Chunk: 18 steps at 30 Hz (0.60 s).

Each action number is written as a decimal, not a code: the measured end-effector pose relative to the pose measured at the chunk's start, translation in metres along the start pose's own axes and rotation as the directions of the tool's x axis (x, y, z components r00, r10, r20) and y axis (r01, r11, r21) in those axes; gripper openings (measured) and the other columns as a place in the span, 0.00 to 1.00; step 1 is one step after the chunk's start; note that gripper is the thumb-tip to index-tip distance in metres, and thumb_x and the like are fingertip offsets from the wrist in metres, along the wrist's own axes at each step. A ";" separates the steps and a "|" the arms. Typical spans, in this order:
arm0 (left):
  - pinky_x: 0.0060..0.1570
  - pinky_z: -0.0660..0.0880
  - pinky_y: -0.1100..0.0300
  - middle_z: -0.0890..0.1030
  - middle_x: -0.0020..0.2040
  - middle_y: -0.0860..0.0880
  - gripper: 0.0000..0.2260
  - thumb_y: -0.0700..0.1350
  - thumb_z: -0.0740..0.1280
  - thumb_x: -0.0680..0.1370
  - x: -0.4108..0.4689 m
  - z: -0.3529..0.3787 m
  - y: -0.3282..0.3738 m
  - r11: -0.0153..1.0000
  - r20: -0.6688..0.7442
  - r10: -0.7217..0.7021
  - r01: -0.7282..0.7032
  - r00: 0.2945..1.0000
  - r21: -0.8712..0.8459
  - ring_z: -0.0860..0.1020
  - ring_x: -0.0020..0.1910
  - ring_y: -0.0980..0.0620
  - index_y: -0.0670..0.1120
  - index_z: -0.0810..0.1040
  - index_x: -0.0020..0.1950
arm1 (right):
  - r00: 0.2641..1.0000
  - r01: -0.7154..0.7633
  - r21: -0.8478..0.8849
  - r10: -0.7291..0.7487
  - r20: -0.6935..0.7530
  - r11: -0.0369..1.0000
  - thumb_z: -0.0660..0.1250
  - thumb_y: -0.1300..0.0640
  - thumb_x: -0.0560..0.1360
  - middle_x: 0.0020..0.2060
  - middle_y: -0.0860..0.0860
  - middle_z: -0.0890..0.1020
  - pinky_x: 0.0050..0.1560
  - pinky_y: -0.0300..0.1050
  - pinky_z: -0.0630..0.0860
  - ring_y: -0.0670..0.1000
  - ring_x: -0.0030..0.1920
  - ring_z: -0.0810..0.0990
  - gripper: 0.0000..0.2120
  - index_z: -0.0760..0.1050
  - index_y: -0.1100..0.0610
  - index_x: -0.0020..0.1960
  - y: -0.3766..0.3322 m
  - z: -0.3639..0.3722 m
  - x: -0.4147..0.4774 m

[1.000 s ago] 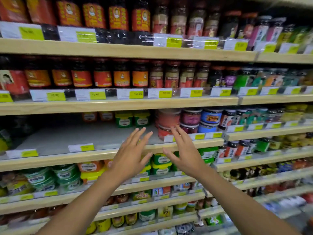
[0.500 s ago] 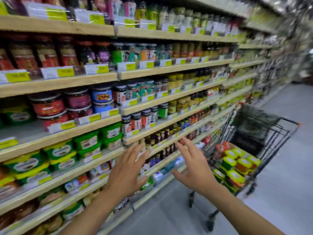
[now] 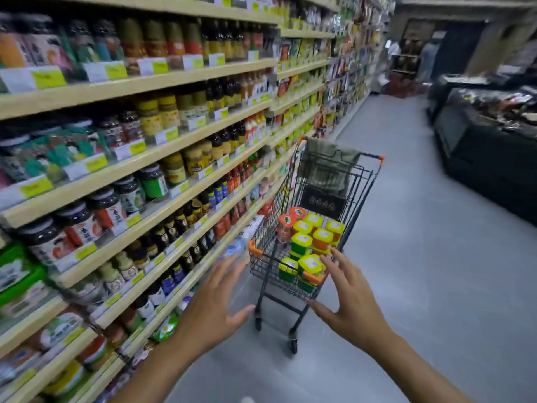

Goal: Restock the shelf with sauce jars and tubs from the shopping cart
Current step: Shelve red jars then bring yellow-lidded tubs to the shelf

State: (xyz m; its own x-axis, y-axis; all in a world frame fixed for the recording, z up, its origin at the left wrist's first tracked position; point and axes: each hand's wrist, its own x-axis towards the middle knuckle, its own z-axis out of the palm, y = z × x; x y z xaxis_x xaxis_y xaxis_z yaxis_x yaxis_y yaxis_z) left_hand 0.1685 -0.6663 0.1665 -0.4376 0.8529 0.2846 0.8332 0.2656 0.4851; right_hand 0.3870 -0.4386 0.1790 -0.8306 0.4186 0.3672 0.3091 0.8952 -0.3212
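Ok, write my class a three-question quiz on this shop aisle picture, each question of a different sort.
1. True or false: the left hand holds a tub.
2. Where does the cart stand? A) on the floor beside the shelves B) behind the person C) on a counter
3. Fill in: most tubs in the cart have ___ lids.
Key: 1 false; 2 A; 3 yellow.

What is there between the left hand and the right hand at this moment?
In the head view, the near end of the shopping cart stands between the left hand and the right hand, with yellow-lidded tubs inside and grey floor below.
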 end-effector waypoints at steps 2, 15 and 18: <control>0.77 0.61 0.51 0.48 0.81 0.63 0.38 0.65 0.65 0.76 0.030 0.020 -0.012 1.000 0.038 0.012 -0.011 0.999 -0.009 0.51 0.81 0.58 0.65 0.49 0.81 | 0.999 -0.049 -0.001 0.049 0.001 0.999 0.67 0.36 0.73 0.78 0.50 0.60 0.71 0.56 0.69 0.55 0.76 0.63 0.39 0.61 0.50 0.79 0.024 0.005 0.009; 0.75 0.61 0.54 0.52 0.81 0.60 0.33 0.59 0.67 0.79 0.219 0.136 -0.096 0.986 0.354 -0.072 0.120 0.933 -0.116 0.54 0.80 0.55 0.61 0.55 0.81 | 0.940 -0.315 -0.042 0.318 0.120 0.948 0.65 0.38 0.73 0.78 0.45 0.57 0.72 0.46 0.63 0.48 0.76 0.59 0.38 0.57 0.44 0.79 0.147 0.060 0.111; 0.76 0.61 0.53 0.54 0.81 0.57 0.32 0.59 0.67 0.80 0.247 0.164 -0.102 0.981 0.399 -0.104 0.161 0.911 -0.111 0.55 0.80 0.52 0.59 0.57 0.81 | 0.905 -0.371 -0.060 0.376 0.202 0.927 0.62 0.38 0.72 0.78 0.47 0.58 0.74 0.51 0.65 0.50 0.77 0.58 0.36 0.58 0.44 0.78 0.174 0.074 0.130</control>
State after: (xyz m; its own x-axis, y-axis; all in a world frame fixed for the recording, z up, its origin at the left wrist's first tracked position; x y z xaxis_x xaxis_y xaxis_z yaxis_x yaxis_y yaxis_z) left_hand 0.0310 -0.4090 0.0521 -0.3507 0.9287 -0.1206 0.7093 0.3476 0.6132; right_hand 0.2982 -0.2399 0.1063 -0.7286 0.6840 0.0355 0.6227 0.6831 -0.3815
